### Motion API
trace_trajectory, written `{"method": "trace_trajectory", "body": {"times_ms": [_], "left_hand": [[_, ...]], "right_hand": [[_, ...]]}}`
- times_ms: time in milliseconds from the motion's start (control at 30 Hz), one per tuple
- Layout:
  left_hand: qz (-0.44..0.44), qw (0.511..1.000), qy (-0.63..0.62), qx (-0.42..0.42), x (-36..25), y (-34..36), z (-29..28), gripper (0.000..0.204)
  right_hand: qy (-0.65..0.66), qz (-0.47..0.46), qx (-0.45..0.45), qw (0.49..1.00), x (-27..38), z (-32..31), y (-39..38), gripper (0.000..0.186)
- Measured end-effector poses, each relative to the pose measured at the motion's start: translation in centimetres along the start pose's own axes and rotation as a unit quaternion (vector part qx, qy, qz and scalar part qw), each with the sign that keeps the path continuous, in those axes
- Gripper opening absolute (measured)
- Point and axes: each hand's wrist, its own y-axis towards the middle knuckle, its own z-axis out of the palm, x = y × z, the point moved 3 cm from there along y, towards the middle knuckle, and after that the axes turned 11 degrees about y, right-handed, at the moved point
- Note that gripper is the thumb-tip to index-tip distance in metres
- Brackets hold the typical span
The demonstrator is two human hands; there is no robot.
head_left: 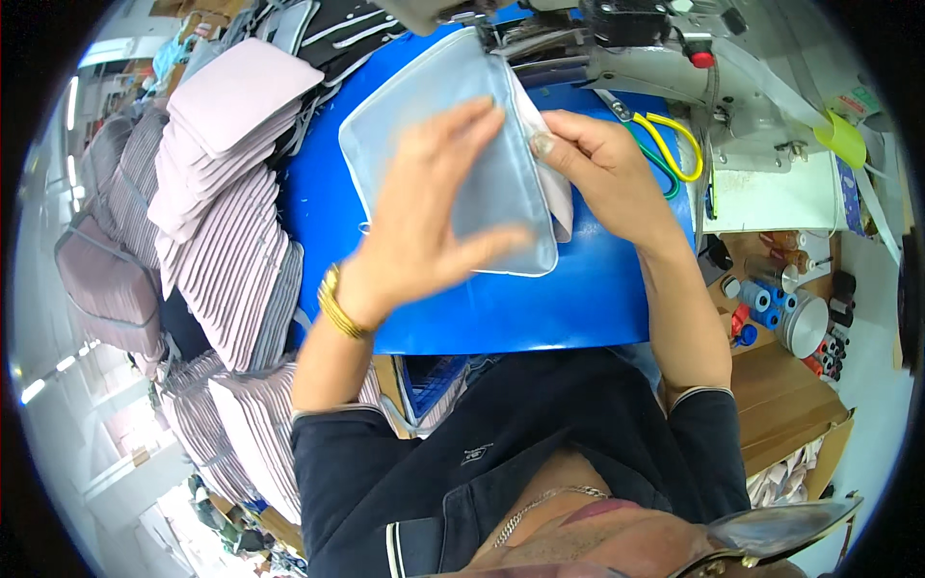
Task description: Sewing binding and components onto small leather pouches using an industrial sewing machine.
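Note:
A grey-blue fabric panel with rounded corners and pale edging lies on the blue work surface, its far edge by the needle area of a sewing machine. Pale pink fabric shows from beneath along its right side. Over the panel's left part is my left hand, blurred, fingers and thumb spread; whether it touches the cloth I cannot tell. With thumb and fingers my right hand pinches the right edge of the fabric panel.
Yellow- and green-handled scissors lie right of my right hand. Tall stacks of pink and grey panels stand at the left. On the right, thread spools sit on a shelf, and a cardboard box is below.

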Motion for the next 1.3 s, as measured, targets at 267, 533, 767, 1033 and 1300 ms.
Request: {"method": "trace_trajectory", "body": {"times_ms": [267, 533, 767, 1033, 1300], "left_hand": [[0.059, 0.990, -0.003, -0.131, -0.3, -7.4, 5.0, 0.054], [0.089, 0.982, -0.022, -0.167, -0.8, -6.5, 1.1, 0.053], [0.146, 0.985, 0.045, -0.077, -1.9, -5.4, -1.3, 0.044], [0.170, 0.985, 0.025, 0.018, -1.7, -3.4, -2.5, 0.042], [0.194, 0.980, 0.041, 0.006, 0.6, -0.6, -1.9, 0.044]], "right_hand": [[0.033, 0.087, -0.009, 0.996, -0.5, 0.0, -2.1, 0.022], [-0.139, 0.160, -0.123, 0.969, -3.7, 0.0, -4.1, 0.018], [0.170, 0.069, -0.101, 0.978, -0.2, 2.1, -6.0, 0.025], [0.040, 0.073, 0.012, 0.996, 1.6, 2.0, -7.0, 0.022], [0.042, 0.079, 0.010, 0.996, 1.2, 1.5, -4.5, 0.022]]}}
